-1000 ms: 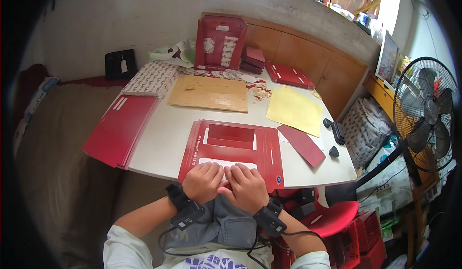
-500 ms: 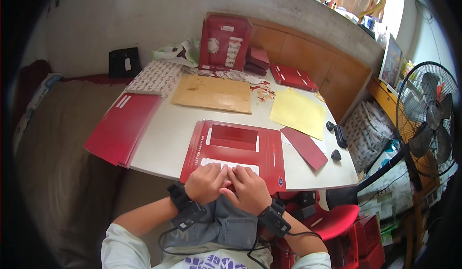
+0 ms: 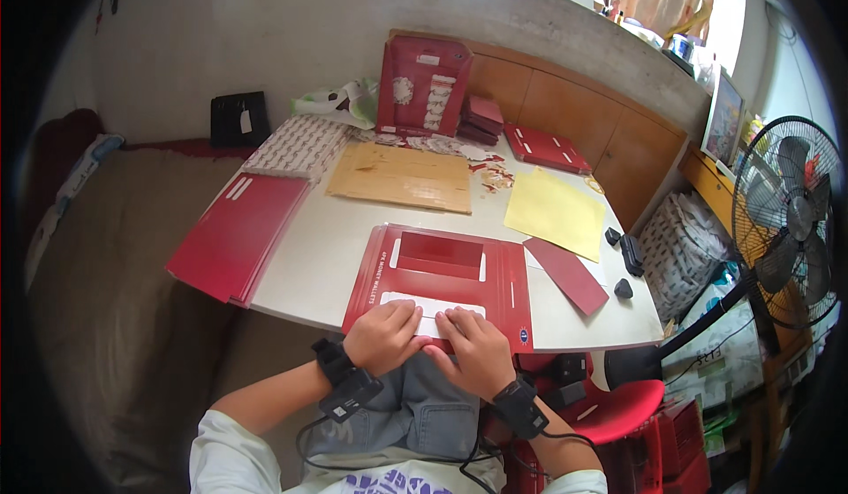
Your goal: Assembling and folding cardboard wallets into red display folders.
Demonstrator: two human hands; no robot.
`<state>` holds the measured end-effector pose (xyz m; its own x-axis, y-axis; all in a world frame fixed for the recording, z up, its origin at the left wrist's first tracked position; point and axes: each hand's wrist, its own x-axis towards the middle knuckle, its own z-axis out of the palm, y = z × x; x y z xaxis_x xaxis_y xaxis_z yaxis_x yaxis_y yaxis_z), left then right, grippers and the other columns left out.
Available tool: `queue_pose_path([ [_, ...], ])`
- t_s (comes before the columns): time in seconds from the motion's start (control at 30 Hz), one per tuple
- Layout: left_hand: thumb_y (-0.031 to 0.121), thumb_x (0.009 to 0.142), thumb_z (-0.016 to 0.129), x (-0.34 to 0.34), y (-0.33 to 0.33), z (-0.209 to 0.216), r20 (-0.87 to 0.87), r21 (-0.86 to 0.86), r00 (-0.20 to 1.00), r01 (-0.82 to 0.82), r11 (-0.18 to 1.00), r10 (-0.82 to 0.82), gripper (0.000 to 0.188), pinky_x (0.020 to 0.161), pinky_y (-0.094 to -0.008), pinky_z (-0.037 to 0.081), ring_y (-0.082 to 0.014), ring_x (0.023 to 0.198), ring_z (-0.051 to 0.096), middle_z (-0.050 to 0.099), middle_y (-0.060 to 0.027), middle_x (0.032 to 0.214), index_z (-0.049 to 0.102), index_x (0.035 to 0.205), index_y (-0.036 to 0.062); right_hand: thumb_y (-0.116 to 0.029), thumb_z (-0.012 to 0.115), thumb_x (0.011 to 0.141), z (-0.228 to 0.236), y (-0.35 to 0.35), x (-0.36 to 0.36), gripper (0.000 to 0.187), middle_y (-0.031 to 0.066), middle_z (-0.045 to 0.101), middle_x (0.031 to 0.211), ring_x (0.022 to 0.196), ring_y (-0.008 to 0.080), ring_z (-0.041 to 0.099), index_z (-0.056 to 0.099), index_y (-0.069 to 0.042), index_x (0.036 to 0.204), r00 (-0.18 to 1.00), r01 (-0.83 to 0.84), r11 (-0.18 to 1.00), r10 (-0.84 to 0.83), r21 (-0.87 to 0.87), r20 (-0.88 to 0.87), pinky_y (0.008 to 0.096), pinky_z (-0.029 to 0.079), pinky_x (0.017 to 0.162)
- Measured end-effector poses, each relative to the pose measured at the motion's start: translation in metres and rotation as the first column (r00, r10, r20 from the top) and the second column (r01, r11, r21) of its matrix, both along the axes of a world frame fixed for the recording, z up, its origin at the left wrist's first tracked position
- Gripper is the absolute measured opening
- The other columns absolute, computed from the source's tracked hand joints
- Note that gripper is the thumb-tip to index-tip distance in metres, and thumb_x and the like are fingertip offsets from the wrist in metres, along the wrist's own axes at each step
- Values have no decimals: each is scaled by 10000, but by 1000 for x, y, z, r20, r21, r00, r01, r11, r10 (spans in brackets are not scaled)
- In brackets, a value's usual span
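Observation:
A red printed cardboard sheet [image 3: 514,298] lies at the table's front edge, with a dark red rectangle [image 3: 439,254] framed by white tabs in its upper part. Below that, a white paper piece [image 3: 433,305] with a seam across it lies on the sheet. On its left end rest the fingers of my left hand [image 3: 382,337], close together and pressing down. My right hand [image 3: 475,345] presses on the right end, fingers laid on the paper and thumb apart. Neither hand visibly grips anything. The fingertips partly hide the white piece.
Further back lie a brown board [image 3: 402,178], red sheets [image 3: 238,238], a patterned box [image 3: 296,147] and scattered paper scraps [image 3: 493,176]. Yellow paper [image 3: 555,215] and a dark red card [image 3: 567,277] are at right, near small black objects [image 3: 623,288]. A fan [image 3: 795,220] stands beyond the table.
My hands, close together before, have moved apart along the white piece, the right one going rightward. More of the white piece shows between them. The whole view has shifted slightly.

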<state>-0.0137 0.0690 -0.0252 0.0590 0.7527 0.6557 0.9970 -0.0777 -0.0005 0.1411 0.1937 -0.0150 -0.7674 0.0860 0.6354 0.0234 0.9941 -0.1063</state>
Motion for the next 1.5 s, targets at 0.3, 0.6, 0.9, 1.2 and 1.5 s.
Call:
queue_pose_path([
  [0.3, 304, 800, 674, 2, 0, 6, -23, 32, 997, -73, 997, 74, 466, 941, -439, 428, -323, 1045, 562, 576, -151, 1109, 584, 1140, -2, -335, 690, 793, 10, 3, 1, 452, 135, 560, 1122, 1029, 302, 557, 591, -5, 1085, 996, 0, 995, 10, -102, 93, 409, 454, 891],
  [0.6, 254, 802, 662, 5, -10, 3, -223, 124, 974, -4, 992, 32, 344, 786, -345, 458, -169, 807, 600, 616, -36, 881, 629, 1052, 21, -307, 684, 795, 1, -8, 11, 475, 94, 567, 1218, 1144, 253, 537, 566, -50, 1176, 997, 15, 996, -21, 87, 71, 434, 369, 1024],
  [0.9, 391, 834, 636, 3, -31, 10, -225, -10, 968, 111, 994, -110, 403, 761, -332, 470, -197, 868, 612, 628, -64, 960, 635, 1037, 42, -149, 633, 758, -8, -4, 17, 326, 66, 627, 1096, 1059, 221, 596, 638, -45, 1068, 999, 37, 976, -35, 214, -14, 376, 470, 908],
  [1.2, 489, 807, 648, 11, -47, 33, -76, -153, 989, 112, 982, -124, 453, 734, -329, 466, -210, 843, 599, 602, -56, 921, 624, 986, 74, -112, 641, 768, -2, 11, 49, 378, 50, 542, 977, 915, 229, 547, 642, -111, 1146, 996, 85, 962, -79, 261, -33, 363, 448, 812],
  [1.5, 268, 779, 666, 40, -48, 10, -233, -62, 961, -166, 984, 147, 339, 707, -311, 448, -180, 785, 580, 593, -44, 855, 622, 1015, 28, -143, 675, 772, -3, 6, 36, 317, 100, 581, 1058, 959, 268, 576, 558, -39, 1048, 998, -35, 996, 31, 82, 45, 396, 456, 796],
])
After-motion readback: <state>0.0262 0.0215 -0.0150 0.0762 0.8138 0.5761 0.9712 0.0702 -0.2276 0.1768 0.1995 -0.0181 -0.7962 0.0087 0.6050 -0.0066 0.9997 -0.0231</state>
